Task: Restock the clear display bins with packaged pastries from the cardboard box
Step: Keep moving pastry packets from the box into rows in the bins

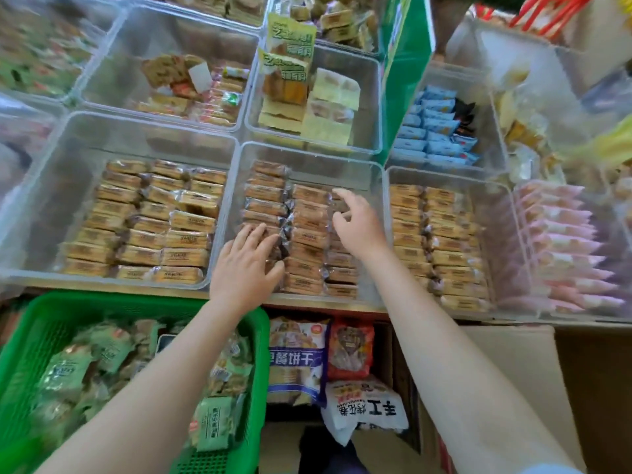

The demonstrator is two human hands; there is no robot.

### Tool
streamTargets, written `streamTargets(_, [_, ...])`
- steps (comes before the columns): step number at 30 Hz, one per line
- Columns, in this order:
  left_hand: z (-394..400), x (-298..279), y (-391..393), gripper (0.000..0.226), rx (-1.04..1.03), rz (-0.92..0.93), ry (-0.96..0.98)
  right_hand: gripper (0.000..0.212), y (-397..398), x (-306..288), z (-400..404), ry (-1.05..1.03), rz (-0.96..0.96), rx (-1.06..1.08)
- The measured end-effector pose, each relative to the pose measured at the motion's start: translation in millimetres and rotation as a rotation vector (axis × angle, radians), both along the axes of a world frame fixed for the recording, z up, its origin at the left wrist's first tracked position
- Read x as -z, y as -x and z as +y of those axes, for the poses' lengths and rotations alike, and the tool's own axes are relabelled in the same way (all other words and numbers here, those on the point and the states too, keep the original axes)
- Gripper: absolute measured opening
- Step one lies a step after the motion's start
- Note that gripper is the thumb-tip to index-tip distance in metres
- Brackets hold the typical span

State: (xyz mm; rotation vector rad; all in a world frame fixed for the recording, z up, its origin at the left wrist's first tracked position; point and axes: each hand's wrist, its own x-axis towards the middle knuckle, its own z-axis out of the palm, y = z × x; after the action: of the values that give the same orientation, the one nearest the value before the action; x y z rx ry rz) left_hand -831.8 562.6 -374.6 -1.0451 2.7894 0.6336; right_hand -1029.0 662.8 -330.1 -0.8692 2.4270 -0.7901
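Observation:
The middle clear bin [239, 155] in the front row holds rows of brown packaged pastries [307, 234]. My left hand [246, 265] lies with straight fingers on the packs at the bin's near left. My right hand [355, 224] hovers over the right rows with fingers spread and loosely bent, holding nothing. A cardboard box [513, 371] stands below the shelf at the right; its inside is hidden.
Clear bins left [68, 138] and right [496, 193] hold similar golden packs. A green basket [44, 313] of green-wrapped snacks sits at lower left. Large snack bags [297, 357] stand below the shelf edge. Further bins fill the back rows.

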Motion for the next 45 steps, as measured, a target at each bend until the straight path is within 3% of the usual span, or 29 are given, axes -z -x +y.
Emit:
streamTargets(4, [31.5, -22.1, 25.5, 0.038, -0.196, 0.255, -0.048, 0.029, -4.1, -49.6, 95.7, 0.187, -0.037, 0.162])
streamTargets(6, [78.8, -42.1, 50.5, 0.028, -0.154, 0.364, -0.128, 0.030, 1.3, -73.7, 155.1, 0.259, -0.037, 0.247])
streamTargets(9, [176.8, -67.0, 89.3, 0.025, 0.000, 0.365, -0.432, 0.027, 16.2, -94.3, 249.1, 0.340, -0.024, 0.370])
streamTargets(11, [242.3, -71.0, 113.1, 0.043, 0.038, 0.274, -0.640, 0.025, 27.0, -94.1, 307.0, 0.342, -0.023, 0.440])
streamTargets(15, [348.4, -66.9, 146.0, 0.113, 0.017, 0.127, -0.877, 0.025, 45.6, -74.2, 406.0, 0.188, -0.149, 0.535])
streamTargets(19, [401.2, -59.4, 165.2, 0.110, -0.093, 0.045, -0.987, 0.021, 63.8, -41.8, 469.0, -0.179, -0.324, 0.347])
streamTargets(22, [407.2, -54.7, 168.2, 0.087, -0.084, 0.108, -0.983, 0.034, 78.8, -10.6, 486.1, -0.425, -0.438, 0.103])
streamTargets(27, [410.1, -60.8, 162.8, 0.078, -0.074, 0.200, -0.922, 0.064, 80.8, 47.4, 482.6, -0.889, -0.595, -0.298])
streamTargets(31, [413.6, -58.6, 165.2, 0.074, -0.090, 0.203, -0.903, 0.092, 62.8, 82.4, 477.8, -1.123, -0.848, -0.375])
streamTargets(39, [415.2, -55.1, 164.5, 0.076, -0.091, 0.168, -0.863, 0.084, 37.5, 100.9, 474.0, -0.991, -0.853, -0.498])
streamTargets(41, [414.0, -54.8, 164.8, 0.080, -0.082, 0.166, -0.864, 0.074, 38.3, 101.8, 469.9, -1.010, -0.874, -0.539])
streamTargets(45, [408.4, -52.0, 165.0, 0.083, -0.064, 0.128, -0.871, 0.061, 55.3, 85.7, 469.3, -0.977, -1.169, -0.536])
